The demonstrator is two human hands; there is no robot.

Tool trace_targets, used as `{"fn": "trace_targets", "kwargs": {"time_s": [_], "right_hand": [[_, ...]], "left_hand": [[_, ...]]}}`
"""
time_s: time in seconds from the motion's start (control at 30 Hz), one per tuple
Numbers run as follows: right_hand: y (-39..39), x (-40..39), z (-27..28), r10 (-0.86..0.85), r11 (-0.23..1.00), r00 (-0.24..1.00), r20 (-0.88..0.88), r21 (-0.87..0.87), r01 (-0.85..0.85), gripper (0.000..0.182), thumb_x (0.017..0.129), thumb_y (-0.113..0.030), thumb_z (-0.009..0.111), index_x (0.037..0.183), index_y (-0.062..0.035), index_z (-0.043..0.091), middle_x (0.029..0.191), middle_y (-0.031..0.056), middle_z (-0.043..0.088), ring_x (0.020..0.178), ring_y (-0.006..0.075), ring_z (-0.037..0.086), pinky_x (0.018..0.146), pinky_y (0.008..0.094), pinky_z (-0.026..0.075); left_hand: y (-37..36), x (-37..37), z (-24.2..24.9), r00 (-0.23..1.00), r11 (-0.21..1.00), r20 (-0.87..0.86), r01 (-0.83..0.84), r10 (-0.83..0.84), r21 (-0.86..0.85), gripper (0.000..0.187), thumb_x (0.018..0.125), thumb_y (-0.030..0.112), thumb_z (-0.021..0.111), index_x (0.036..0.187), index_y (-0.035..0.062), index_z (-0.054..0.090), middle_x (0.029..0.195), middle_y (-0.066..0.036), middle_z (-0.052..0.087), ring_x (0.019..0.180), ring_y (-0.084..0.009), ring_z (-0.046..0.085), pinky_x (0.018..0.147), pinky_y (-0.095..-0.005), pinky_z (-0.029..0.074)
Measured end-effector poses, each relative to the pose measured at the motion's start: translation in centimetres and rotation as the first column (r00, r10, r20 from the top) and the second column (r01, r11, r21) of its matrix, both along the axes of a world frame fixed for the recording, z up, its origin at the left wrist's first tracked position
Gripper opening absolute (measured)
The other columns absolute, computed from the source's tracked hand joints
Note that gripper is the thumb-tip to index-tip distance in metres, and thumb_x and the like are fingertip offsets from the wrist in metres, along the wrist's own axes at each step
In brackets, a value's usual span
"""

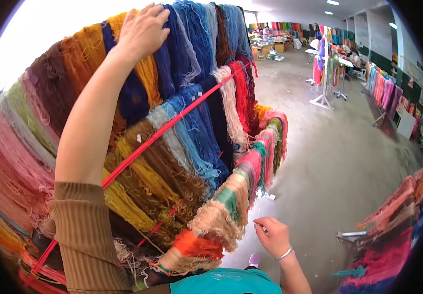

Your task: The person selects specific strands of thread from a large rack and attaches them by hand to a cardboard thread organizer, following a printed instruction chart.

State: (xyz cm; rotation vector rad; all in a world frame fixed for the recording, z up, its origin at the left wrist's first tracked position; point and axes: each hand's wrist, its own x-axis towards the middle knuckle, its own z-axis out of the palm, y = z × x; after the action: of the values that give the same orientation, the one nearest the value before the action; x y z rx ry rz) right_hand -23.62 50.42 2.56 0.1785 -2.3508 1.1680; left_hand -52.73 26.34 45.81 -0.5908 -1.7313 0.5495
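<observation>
My left hand [143, 30], below a brown ribbed sleeve, reaches up to the top row of hanging yarn skeins. Its spread fingers rest over the upper edge, between a yellow skein [148, 73] and a dark blue skein [163, 61]; the fingertips are partly out of sight. My right hand [273, 238], with a bracelet at the wrist, hovers low over the floor with its fingers curled in, and I see nothing in them. Nearest to it hangs a beige skein [216, 220] on the front row, beside an orange skein [196, 246].
A red bar [172, 122] runs slantwise across the rack, in front of blue, brown and mustard skeins. More yarn [388, 235] hangs at the lower right, near a metal bar end [352, 234]. Farther back stand a white wheeled stand [323, 100], racks of colored yarn and seated people.
</observation>
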Motion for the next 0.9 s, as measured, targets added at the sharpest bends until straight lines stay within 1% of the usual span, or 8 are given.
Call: {"fn": "trace_targets", "kwargs": {"time_s": [0.03, 0.07, 0.13, 0.23, 0.4, 0.47, 0.6, 0.9], "right_hand": [[0.8, -1.5, 0.8, 0.042, 0.999, 0.999, -0.009, -0.025, -0.042, 0.01, 0.082, -0.009, 0.071, 0.091, -0.0065, 0.071, 0.085, 0.0092, 0.07, 0.072, 0.0261, 0.069, 0.062, 0.0336, 0.054], [1.7, -3.0, 1.5, 0.084, 0.995, 0.996, -0.02, -0.048, -0.085, 0.009, 0.082, -0.008, 0.07, 0.091, -0.006, 0.071, 0.085, 0.0095, 0.07, 0.071, 0.0262, 0.069, 0.062, 0.0337, 0.054], [3.4, -6.2, 2.8, 0.157, 0.985, 0.987, -0.037, -0.064, -0.159, 0.008, 0.083, -0.008, 0.07, 0.091, -0.0053, 0.07, 0.084, 0.0102, 0.069, 0.07, 0.026, 0.068, 0.061, 0.0335, 0.054], [5.0, -11.4, 4.8, 0.291, 0.951, 0.952, -0.093, -0.081, -0.299, 0.009, 0.084, -0.005, 0.069, 0.092, -0.0038, 0.07, 0.084, 0.0108, 0.069, 0.068, 0.0229, 0.067, 0.059, 0.0309, 0.053], [5.7, -19.7, 10.3, 0.456, 0.866, 0.865, -0.211, -0.121, -0.486, 0.011, 0.086, -0.006, 0.068, 0.096, -0.0017, 0.07, 0.084, 0.012, 0.068, 0.069, 0.0221, 0.066, 0.064, 0.0306, 0.053], [5.5, -22.5, 12.7, 0.49, 0.835, 0.841, -0.228, -0.153, -0.528, 0.013, 0.086, -0.005, 0.067, 0.098, -0.0011, 0.07, 0.085, 0.0114, 0.069, 0.071, 0.0195, 0.066, 0.065, 0.0298, 0.053], [3.8, -28.9, 16.8, 0.586, 0.734, 0.782, -0.214, -0.269, -0.623, 0.013, 0.094, -0.006, 0.061, 0.101, 0.0027, 0.067, 0.09, 0.0053, 0.07, 0.073, 0.0104, 0.068, 0.066, 0.0241, 0.053], [-1.9, -40.1, 26.2, 0.413, 0.752, 0.738, -0.533, -0.258, -0.607, 0.014, 0.09, -0.01, 0.063, 0.098, 0.0004, 0.07, 0.081, 0.0094, 0.072, 0.065, 0.0152, 0.07, 0.06, 0.0272, 0.053]], "left_hand": [[1.2, -0.1, 1.2, 0.992, 0.992, -0.039, -0.122, 0.121, -0.017, 0.048, 0.095, 0.033, 0.058, 0.139, 0.0137, 0.054, 0.144, -0.01, 0.052, 0.138, -0.0282, 0.043, 0.115, -0.048, 0.031], [1.7, -0.8, 2.3, 0.915, 0.912, 0.038, 0.404, -0.402, -0.076, 0.036, 0.092, 0.024, 0.056, 0.124, 0.0073, 0.06, 0.13, -0.014, 0.059, 0.124, -0.0319, 0.053, 0.105, -0.0466, 0.04], [3.6, -2.1, 5.4, 0.991, 0.992, 0.124, -0.069, 0.056, 0.107, 0.038, 0.089, 0.017, 0.055, 0.124, 0.0019, 0.062, 0.131, -0.019, 0.059, 0.124, -0.035, 0.054, 0.104, -0.0452, 0.044], [0.6, -11.6, 9.7, 0.871, 0.955, 0.438, 0.105, -0.224, 0.279, 0.05, 0.096, 0.027, 0.048, 0.142, 0.0071, 0.05, 0.144, -0.016, 0.051, 0.135, -0.0304, 0.045, 0.107, -0.0451, 0.043], [1.0, -10.1, 10.1, 0.835, 0.974, 0.55, -0.094, -0.035, 0.205, 0.051, 0.104, 0.046, 0.037, 0.146, 0.019, 0.048, 0.146, -0.011, 0.05, 0.135, -0.0249, 0.048, 0.115, -0.0357, 0.036], [1.5, -8.6, 9.8, 0.678, 0.894, 0.687, -0.097, -0.263, 0.438, 0.052, 0.104, 0.049, 0.034, 0.145, 0.022, 0.049, 0.146, -0.012, 0.05, 0.135, -0.025, 0.047, 0.114, -0.0337, 0.037], [1.3, -7.0, 10.2, 0.617, 0.875, 0.738, -0.161, -0.273, 0.457, 0.059, 0.1, 0.059, 0.032, 0.148, 0.0266, 0.045, 0.148, -0.01, 0.048, 0.138, -0.0293, 0.043, 0.115, -0.0403, 0.035], [4.8, -3.3, 9.6, 0.552, 0.801, 0.763, -0.256, -0.338, 0.54, 0.052, 0.101, 0.043, 0.043, 0.145, 0.016, 0.048, 0.149, -0.009, 0.046, 0.137, -0.0246, 0.043, 0.11, -0.0395, 0.039]]}}
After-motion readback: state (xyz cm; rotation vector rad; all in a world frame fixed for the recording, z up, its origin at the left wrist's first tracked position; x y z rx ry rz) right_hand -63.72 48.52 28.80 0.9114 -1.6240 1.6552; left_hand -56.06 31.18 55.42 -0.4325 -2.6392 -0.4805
